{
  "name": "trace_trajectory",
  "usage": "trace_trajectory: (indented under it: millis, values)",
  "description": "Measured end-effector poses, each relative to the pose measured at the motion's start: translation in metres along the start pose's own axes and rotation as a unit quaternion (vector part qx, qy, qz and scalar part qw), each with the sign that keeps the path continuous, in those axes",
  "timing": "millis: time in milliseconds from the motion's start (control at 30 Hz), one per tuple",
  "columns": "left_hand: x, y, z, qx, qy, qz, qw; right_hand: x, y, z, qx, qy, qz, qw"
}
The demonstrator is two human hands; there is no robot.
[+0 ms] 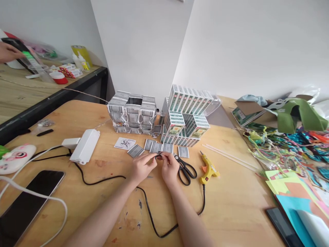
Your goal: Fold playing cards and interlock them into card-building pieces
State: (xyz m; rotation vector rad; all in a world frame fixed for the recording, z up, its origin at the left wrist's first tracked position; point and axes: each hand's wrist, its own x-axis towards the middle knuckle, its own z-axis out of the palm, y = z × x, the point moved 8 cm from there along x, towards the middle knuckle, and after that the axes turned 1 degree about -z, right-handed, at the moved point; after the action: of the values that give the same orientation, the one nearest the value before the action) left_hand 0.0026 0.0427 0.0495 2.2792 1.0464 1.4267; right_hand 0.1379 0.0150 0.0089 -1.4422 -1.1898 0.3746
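Observation:
My left hand [142,167] and my right hand [169,167] meet in front of a row of grey-patterned cards. Both pinch a small thin dark piece [158,156], mostly hidden by the fingers, so its kind is unclear. Black-handled scissors [186,170] lie right beside my right hand. Farther right rests a yellow hot glue gun [208,169] with a black cord. A face-up playing card [124,143] and a patterned card [136,151] lie beyond my left hand. Behind stands a structure of folded cards [133,113].
Stacked green-and-white card boxes [189,116] stand behind the right hand. A white power strip [85,146], a phone [31,206] and cables occupy the left. Clear glue sticks [228,156], coloured paper [295,192] and craft scraps lie right. Another person's hand [9,53] shows at upper left.

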Motion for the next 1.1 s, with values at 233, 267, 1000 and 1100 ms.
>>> trace_trajectory:
  millis: [233, 267, 1000, 1100]
  values:
    - [-0.002, -0.005, 0.003, -0.007, -0.033, -0.026, 0.999, 0.004, 0.006, -0.001, 0.037, 0.0, 0.046, 0.998]
    - [-0.002, -0.006, 0.005, -0.011, -0.038, -0.032, 0.999, 0.005, 0.006, -0.002, 0.043, 0.0, 0.045, 0.998]
    - [-0.002, -0.009, 0.004, 0.012, -0.022, -0.036, 0.999, 0.002, -0.011, 0.0, -0.186, -0.017, -0.109, 0.976]
    - [-0.002, -0.015, 0.002, -0.006, -0.008, -0.051, 0.999, 0.0, -0.015, 0.003, -0.19, -0.026, -0.132, 0.973]
